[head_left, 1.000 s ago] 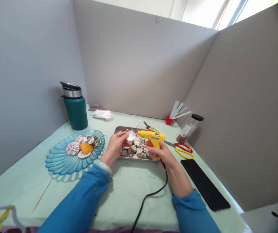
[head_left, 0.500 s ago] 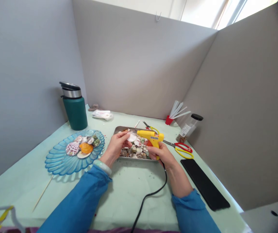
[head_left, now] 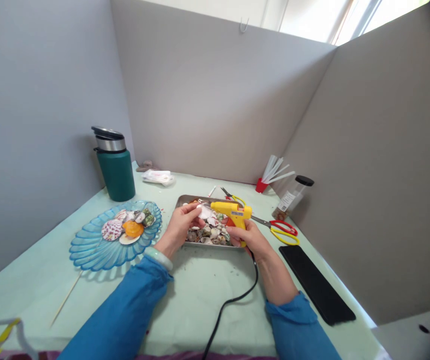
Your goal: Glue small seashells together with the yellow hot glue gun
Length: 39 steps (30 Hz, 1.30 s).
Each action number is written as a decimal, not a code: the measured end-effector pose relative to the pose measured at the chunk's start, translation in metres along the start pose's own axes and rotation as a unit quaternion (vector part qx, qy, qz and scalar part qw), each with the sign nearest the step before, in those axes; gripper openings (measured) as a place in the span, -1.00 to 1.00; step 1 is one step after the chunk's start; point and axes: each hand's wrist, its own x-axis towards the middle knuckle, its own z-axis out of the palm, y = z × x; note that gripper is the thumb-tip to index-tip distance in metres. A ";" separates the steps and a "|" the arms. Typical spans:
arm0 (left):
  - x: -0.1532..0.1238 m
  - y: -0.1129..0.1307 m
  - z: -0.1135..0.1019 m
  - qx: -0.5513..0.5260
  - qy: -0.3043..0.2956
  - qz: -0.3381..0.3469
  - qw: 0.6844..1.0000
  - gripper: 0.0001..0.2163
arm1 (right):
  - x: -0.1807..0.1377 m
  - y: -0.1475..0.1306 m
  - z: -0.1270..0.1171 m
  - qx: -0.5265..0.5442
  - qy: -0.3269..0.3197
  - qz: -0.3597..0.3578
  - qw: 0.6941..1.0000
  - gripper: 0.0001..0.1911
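Note:
Between the fingertips of my left hand point(head_left: 181, 225) is a white seashell point(head_left: 204, 212), held above a metal tray point(head_left: 203, 244) full of small shells. My right hand point(head_left: 251, 237) grips a yellow hot glue gun point(head_left: 233, 209) by its handle. The nozzle points left and lies close to the white shell; whether it touches cannot be made out. A black cord point(head_left: 233, 300) runs from the handle toward the near table edge. To the left, a blue scalloped plate point(head_left: 94, 250) carries several shells, among them an orange one point(head_left: 133, 229).
A green bottle point(head_left: 116, 172) stands back left beside a plastic packet point(head_left: 158, 177). On the right are scissors point(head_left: 284, 231), a clear jar point(head_left: 293, 198), a red cup of glue sticks point(head_left: 262, 185) and a long black object point(head_left: 317, 285). A thin stick point(head_left: 65, 299) lies front left. Grey panels enclose the table.
The glue gun has shifted very slightly left, its nozzle still by the white shell. Both hands keep their holds, and the other things have stayed put.

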 end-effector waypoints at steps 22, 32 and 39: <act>-0.004 0.004 0.007 -0.028 0.041 0.042 0.998 -0.69 | 0.002 0.001 0.001 -0.007 0.007 -0.006 1.000 -0.73; -0.003 0.001 0.004 0.004 0.048 0.030 0.998 -0.84 | 0.001 0.000 0.001 -0.014 0.002 0.005 1.000 -0.70; -0.003 0.001 0.005 0.003 0.043 0.031 0.999 -0.89 | 0.002 0.002 0.001 -0.018 0.007 -0.002 1.000 -0.72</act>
